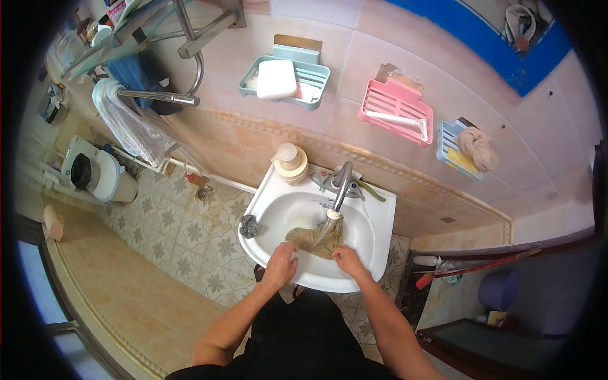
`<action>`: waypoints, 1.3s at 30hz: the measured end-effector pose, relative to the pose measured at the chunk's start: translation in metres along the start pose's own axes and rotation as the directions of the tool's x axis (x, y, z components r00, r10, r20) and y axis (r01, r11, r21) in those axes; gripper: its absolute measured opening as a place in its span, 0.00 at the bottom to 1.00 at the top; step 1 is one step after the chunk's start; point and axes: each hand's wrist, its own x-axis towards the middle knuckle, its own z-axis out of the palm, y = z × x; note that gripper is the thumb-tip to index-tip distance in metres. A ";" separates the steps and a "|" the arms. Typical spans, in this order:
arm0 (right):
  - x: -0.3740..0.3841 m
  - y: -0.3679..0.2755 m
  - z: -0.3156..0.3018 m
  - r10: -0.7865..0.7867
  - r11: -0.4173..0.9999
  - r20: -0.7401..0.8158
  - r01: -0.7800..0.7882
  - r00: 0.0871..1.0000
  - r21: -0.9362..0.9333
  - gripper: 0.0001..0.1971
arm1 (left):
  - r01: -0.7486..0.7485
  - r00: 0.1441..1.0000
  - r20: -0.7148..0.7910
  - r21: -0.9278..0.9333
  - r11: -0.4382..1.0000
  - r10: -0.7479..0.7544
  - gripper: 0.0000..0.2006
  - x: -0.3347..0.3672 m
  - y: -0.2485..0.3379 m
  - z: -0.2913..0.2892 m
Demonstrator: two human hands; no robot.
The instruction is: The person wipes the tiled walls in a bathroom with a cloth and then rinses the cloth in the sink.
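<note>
A wet, tan-brown patterned cloth point(328, 243) is spread in the white washbasin point(305, 278), beneath the curved metal faucet point(342, 188). Water appears to run from the spout onto it. At the cloth's left edge, my left hand point(281, 262) is closed with the fingertips pinching it. My right hand point(349, 261) pinches the right edge near the basin's front rim. Between the hands the cloth sags into the bowl. A dark grey scouring pad point(249, 226) lies on the basin's left rim.
A cream pump bottle point(290, 163) stands on the basin's back left corner. Above hang a teal soap dish point(310, 77), a pink rack point(398, 104) and a blue rack point(451, 140). A towel point(136, 120) hangs at left, with a toilet point(104, 174) beyond.
</note>
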 end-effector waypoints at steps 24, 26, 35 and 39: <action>0.081 -0.033 -0.086 0.368 0.920 -0.389 -0.271 0.845 0.282 0.29 | 0.267 0.946 -0.100 -0.300 0.916 -0.309 0.12 0.062 0.038 0.018; 0.096 -0.025 -0.083 0.385 0.912 -0.354 -0.293 0.853 0.286 0.29 | 0.267 0.941 -0.107 -0.354 0.896 -0.322 0.17 0.065 0.053 0.005; 0.111 -0.047 -0.067 0.572 0.602 -0.096 -0.338 0.814 0.723 0.15 | 0.201 0.965 -0.101 -0.298 0.933 -0.240 0.21 0.056 0.030 0.009; 0.074 -0.046 -0.050 0.556 0.505 0.034 -0.370 0.831 0.780 0.17 | 0.242 0.955 -0.037 -0.484 0.841 -0.296 0.21 0.064 0.014 0.016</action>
